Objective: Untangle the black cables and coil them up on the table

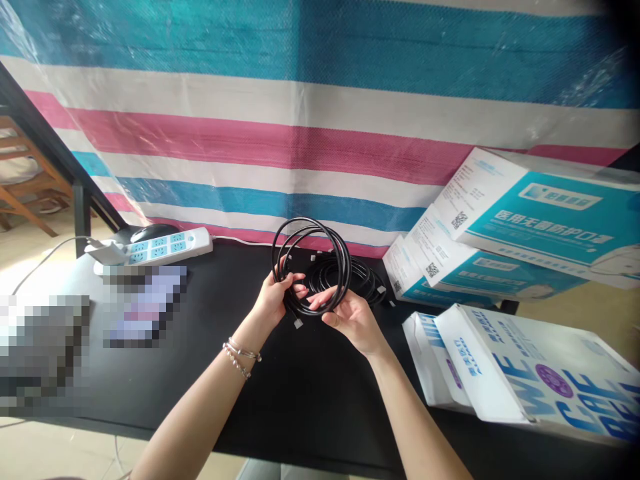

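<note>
The coiled black rubber cable is held upright above the black tabletop, apparently so its loops stay stacked. The left hand has fingers curled shut around the coil's left side. The right hand cups the lower edge, fingers half open, thumb pressing the loops. More black cable lies behind.

Bare black table lies open in front of the hands and to their left. On the right, stacked boxes and a white bag block the way; a cable pile sits just behind, a power strip at far left.
</note>
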The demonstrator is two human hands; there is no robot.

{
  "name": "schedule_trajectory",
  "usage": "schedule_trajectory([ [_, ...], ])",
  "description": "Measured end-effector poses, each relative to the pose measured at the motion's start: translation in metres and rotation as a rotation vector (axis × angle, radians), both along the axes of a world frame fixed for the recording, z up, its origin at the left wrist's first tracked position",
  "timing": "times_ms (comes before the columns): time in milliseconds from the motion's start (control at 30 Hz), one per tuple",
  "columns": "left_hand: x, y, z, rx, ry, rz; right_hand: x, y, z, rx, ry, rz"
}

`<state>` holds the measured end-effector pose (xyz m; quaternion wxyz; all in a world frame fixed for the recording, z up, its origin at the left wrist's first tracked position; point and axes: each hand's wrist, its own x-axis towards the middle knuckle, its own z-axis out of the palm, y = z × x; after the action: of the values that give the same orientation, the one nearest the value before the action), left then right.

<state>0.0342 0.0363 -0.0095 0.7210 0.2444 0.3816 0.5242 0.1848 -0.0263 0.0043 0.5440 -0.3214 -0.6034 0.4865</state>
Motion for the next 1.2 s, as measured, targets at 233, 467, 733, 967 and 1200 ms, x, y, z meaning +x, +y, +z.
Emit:
schedule_trajectory([
  [233,-0.0008,-0.0009,0.0028,-0.014,0.003,-0.035,-0.0034,-0.0028,-0.0023,0.01,-0.12,-0.119],
  [467,0.0005,-0.001,0.0023,-0.019,0.001,-0.043,-0.0011,-0.0042,-0.0067,0.005,-0.217,-0.236],
  [733,0.0004,-0.0029,0.007,-0.058,-0.009,-0.092,-0.0017,-0.0033,-0.0045,0.024,-0.212,-0.263],
  [967,0.0005,-0.0026,0.0044,-0.067,0.006,-0.152,-0.005,-0.0038,-0.0008,0.02,-0.151,-0.222],
  [1200,0.0005,-0.0036,0.003,-0.06,0.028,-0.208,-0.0047,-0.0044,-0.004,0.026,-0.128,-0.252],
])
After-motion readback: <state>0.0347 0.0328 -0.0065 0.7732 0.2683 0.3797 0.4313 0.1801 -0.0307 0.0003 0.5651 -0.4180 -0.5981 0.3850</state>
